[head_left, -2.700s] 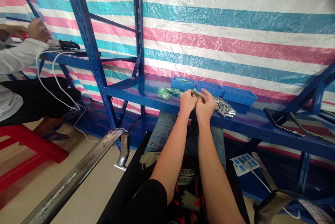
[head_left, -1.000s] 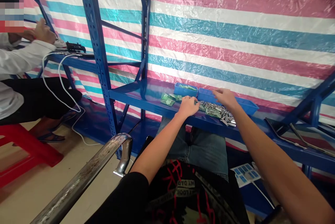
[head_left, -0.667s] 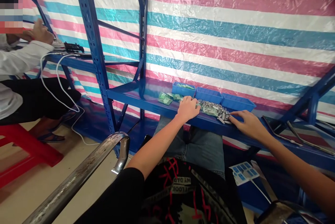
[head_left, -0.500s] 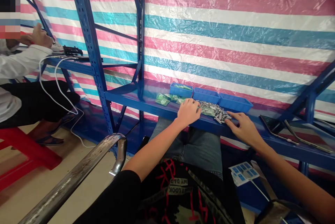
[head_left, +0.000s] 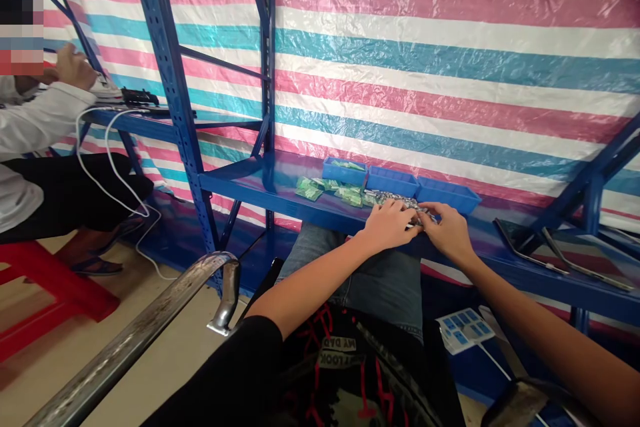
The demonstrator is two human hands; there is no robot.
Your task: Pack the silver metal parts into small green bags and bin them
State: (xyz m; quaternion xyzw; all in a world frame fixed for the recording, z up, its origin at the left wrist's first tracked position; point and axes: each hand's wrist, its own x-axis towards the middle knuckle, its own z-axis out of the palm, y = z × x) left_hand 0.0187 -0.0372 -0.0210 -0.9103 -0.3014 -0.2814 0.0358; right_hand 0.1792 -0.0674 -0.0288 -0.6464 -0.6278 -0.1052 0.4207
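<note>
Silvery pieces [head_left: 396, 196] lie partly hidden behind the left hand [head_left: 390, 226].

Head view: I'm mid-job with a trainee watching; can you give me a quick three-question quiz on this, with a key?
1. How many blue bins stand in a row on the shelf?
2. True or false: the left hand and the right hand are both at the pile of silver pieces.
3. Which of the blue bins shows green pieces inside? A) leftmost B) middle C) rightmost

Key: 1. Three. 2. True. 3. A.
</note>
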